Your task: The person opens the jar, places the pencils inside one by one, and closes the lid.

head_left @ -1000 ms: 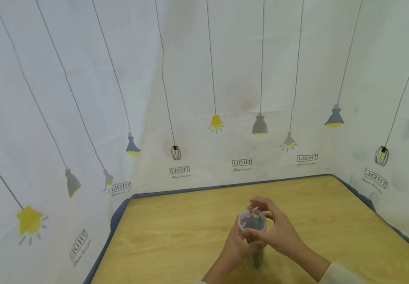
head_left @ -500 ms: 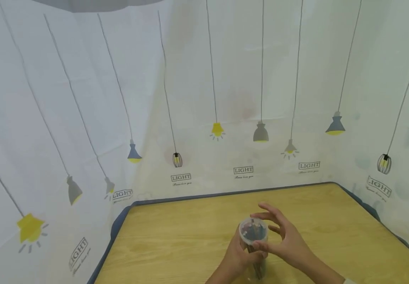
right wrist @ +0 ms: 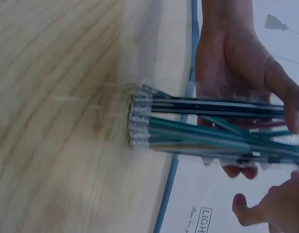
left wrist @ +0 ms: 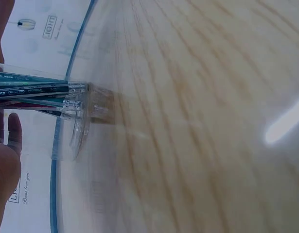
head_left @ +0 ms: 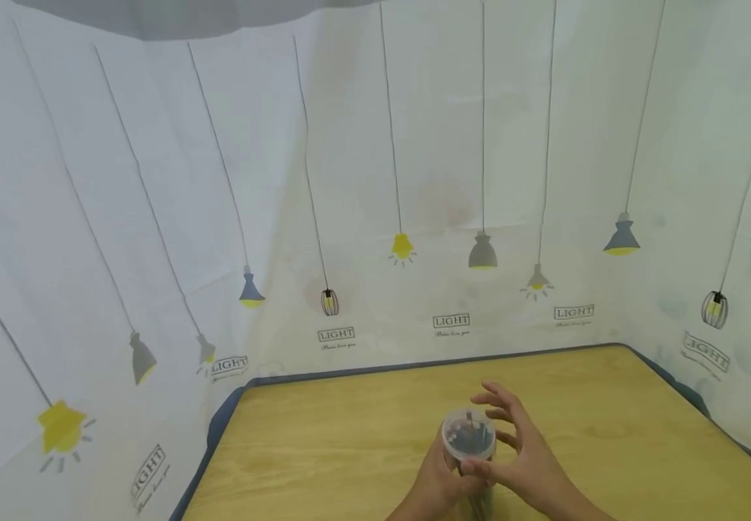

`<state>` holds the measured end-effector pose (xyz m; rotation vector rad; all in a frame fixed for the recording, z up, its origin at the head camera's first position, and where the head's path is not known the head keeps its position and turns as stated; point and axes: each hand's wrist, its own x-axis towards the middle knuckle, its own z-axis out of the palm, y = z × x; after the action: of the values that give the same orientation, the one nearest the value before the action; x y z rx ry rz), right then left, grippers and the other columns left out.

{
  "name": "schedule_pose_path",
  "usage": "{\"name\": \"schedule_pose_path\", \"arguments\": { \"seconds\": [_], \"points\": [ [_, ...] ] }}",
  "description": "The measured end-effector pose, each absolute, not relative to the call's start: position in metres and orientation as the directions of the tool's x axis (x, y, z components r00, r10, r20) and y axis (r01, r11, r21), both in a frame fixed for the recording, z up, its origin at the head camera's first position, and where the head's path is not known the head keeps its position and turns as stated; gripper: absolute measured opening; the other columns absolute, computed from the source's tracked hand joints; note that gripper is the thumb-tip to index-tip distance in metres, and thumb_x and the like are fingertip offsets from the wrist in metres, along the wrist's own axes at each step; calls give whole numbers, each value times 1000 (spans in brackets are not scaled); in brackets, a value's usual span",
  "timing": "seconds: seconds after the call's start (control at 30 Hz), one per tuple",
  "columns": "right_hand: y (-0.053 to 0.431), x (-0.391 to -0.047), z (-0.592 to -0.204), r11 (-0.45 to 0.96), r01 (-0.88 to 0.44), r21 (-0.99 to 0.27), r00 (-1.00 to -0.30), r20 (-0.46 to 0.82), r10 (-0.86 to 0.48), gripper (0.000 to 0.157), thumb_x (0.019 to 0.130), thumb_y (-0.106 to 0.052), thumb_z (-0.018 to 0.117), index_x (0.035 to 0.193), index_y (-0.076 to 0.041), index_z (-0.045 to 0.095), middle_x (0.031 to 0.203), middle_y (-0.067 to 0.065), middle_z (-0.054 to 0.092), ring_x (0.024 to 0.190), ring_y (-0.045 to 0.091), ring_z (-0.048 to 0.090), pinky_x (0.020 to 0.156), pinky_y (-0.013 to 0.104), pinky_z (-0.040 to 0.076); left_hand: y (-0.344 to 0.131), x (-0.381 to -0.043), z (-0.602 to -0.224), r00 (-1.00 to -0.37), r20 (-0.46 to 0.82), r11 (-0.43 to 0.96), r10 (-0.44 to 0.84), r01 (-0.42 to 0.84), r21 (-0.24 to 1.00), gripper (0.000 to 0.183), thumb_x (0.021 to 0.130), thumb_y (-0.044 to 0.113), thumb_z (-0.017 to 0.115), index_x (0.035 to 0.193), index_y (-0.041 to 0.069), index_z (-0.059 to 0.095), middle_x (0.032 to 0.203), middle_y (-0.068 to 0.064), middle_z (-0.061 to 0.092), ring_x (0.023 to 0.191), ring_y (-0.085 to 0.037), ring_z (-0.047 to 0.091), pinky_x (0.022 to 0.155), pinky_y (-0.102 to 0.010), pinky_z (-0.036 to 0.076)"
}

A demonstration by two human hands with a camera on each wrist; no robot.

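Observation:
A clear plastic cylinder (head_left: 480,499) full of pencils (right wrist: 202,131) stands upright, a clear round lid (head_left: 469,434) over its top. Most pencils are dark or teal, their metal-banded ends at the cylinder's base and their other ends showing through the lid. My left hand (head_left: 435,479) grips the cylinder's side, with the thumb across the front, as the right wrist view also shows. My right hand (head_left: 535,467) has its thumb at the near edge of the lid. Its other fingers are spread and raised beyond the lid's far right side, apart from it.
Wood-grain tabletop (head_left: 323,441) spreads around the hands, with a dark blue edge (head_left: 414,367). White cloth walls (head_left: 375,181) printed with hanging lamps enclose it at the back and both sides.
My right fingers have lifted and spread away from the lid's far side, while the thumb stays near its front edge. The left hand keeps its grip. The head view has tilted up slightly.

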<state>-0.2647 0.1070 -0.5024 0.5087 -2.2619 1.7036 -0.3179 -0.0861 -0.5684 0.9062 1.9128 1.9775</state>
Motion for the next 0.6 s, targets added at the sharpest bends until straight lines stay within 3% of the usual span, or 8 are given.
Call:
{"name": "schedule_pose_path", "arguments": {
  "seconds": [0.1, 0.23, 0.33, 0.5, 0.6],
  "points": [
    [118, -272, -502, 179, -495, -850, -862, 453, -228, 111, 88, -4, 91, 175, -28, 26, 164, 8, 56, 139, -4, 50, 101, 76, 55, -87, -319, -569, -771, 252, -92, 585, 246, 965, 84, 97, 28, 85, 165, 27, 37, 156, 4, 59, 145, -19, 56, 127, -45, 41],
    [125, -278, -502, 132, -497, -858, -846, 445, -293, 101, 93, -2, 86, 173, -25, 30, 156, 8, 66, 140, -4, 56, 104, 74, 55, -89, -315, -569, -777, 223, -54, 588, 237, 970, 87, 97, 40, 85, 167, 34, 34, 161, 7, 54, 151, -19, 49, 131, -64, 33],
    [120, -278, -502, 133, -476, -869, -864, 434, -255, 94, 91, -4, 88, 169, -23, 38, 147, 7, 70, 134, 3, 61, 102, 64, 58, -89, -314, -570, -781, 221, -52, 584, 236, 970, 87, 97, 42, 85, 167, 36, 34, 163, 8, 53, 153, -18, 47, 131, -65, 32],
    [107, -272, -502, 122, -434, -893, -896, 413, -161, 91, 86, -4, 93, 162, -18, 46, 141, 13, 62, 121, 12, 59, 98, 44, 57, -88, -315, -569, -777, 246, -59, 579, 261, 963, 87, 96, 41, 85, 167, 38, 35, 162, 8, 55, 152, -18, 49, 130, -59, 35],
    [106, -270, -503, 137, -419, -898, -905, 400, -147, 94, 86, -6, 93, 164, -20, 43, 147, 14, 57, 125, 13, 56, 100, 45, 59, -87, -316, -568, -779, 260, -64, 570, 274, 960, 86, 95, 40, 86, 166, 37, 38, 159, 8, 57, 151, -16, 51, 130, -58, 35]
  ]
}}
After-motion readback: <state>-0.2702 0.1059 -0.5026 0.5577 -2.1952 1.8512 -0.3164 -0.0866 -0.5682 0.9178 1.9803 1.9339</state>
